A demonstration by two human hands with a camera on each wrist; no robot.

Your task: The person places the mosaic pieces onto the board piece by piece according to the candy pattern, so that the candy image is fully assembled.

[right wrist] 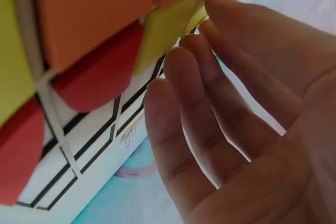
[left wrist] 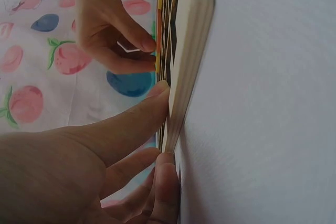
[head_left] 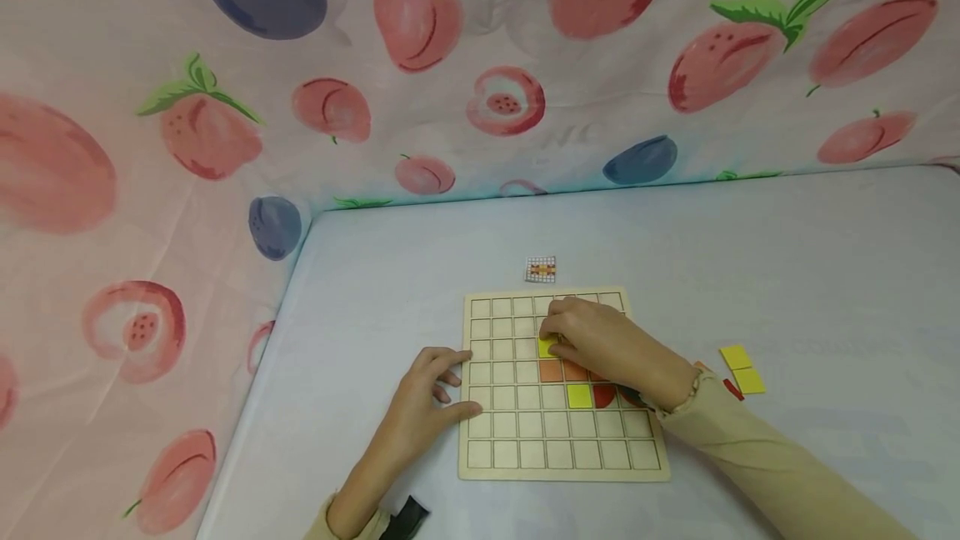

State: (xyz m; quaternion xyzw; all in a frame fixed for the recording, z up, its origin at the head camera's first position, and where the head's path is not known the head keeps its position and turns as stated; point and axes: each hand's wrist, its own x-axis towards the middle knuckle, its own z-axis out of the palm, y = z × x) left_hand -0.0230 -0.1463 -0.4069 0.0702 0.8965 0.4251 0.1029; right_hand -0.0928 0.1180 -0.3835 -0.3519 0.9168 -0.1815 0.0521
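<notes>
Tile (head_left: 548, 347) (yellow) is pinched b/w thumb & index of the R hand (head_left: 600, 344), at the middle col. of the gridded board (head_left: 495, 475), in the cell just beyond an orange tile (head_left: 551, 371). In the R wrist view it looks a bit tipped, next to a second yellow tile (right wrist: 163, 35); whether it's fully down can't be told. For a clean seat, one edge is best lined up w/ the cell wall first, then the raised side lowered & pressed lightly from above. Nudged neighbours seem the main risk, b/c the pieces sit close, incl. a red piece (right wrist: 100, 80) alongside. The left rim is steadied by the L hand (head_left: 416, 411), thumb & index spread apart, thumb tip on top; pressure there is best held light but even, w/ no lift. The pinch is best released straight up, as a sideways drag might pull the tile out of line. A patterned card (head_left: 541, 270) lies on the surface (head_left: 375, 290) just past the far rim, handy for a quick col./row check; spare yellow tiles (head_left: 736, 357) lie to the right, near a red strip (head_left: 732, 389), & are best left uncaught by the sleeve (head_left: 735, 440).
</notes>
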